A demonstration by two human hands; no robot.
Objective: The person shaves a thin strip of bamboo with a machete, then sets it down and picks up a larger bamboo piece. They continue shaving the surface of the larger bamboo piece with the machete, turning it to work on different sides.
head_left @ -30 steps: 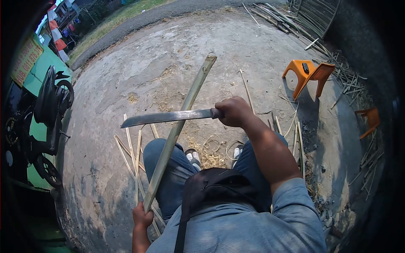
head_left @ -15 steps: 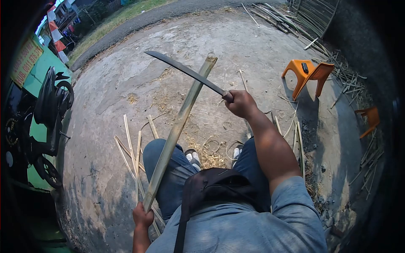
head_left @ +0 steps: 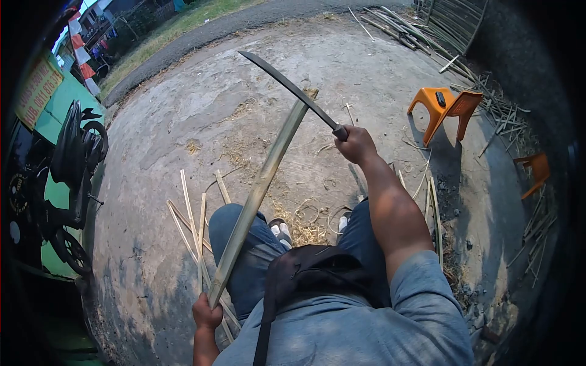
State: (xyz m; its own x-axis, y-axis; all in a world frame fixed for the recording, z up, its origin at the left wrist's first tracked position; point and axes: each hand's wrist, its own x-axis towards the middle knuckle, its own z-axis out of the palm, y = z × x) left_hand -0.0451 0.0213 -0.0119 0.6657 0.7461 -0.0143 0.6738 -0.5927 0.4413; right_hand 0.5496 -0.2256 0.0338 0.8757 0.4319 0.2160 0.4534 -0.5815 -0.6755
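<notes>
My left hand (head_left: 207, 312) is wrapped round the near end of a long bamboo strip (head_left: 259, 189), which slants up and away across my left thigh. In my right hand (head_left: 356, 145) is the handle of a machete (head_left: 285, 82), its dark curved blade pointing up and to the left. The blade crosses the far end of the bamboo in this view. Thin split bamboo strips (head_left: 190, 222) lie beside my left leg, and a few more (head_left: 435, 213) lie to my right.
An orange plastic chair (head_left: 431, 110) with a small black object on its seat stands ahead right. Bamboo poles (head_left: 406, 30) are piled at the back right. Shavings (head_left: 305, 232) litter the ground between my feet. A parked motorcycle (head_left: 76, 165) stands at the left.
My right hand has moved slightly right and the machete's blade has swung up and right, crossing nearer the bamboo's far end. My left hand keeps its place on the bamboo.
</notes>
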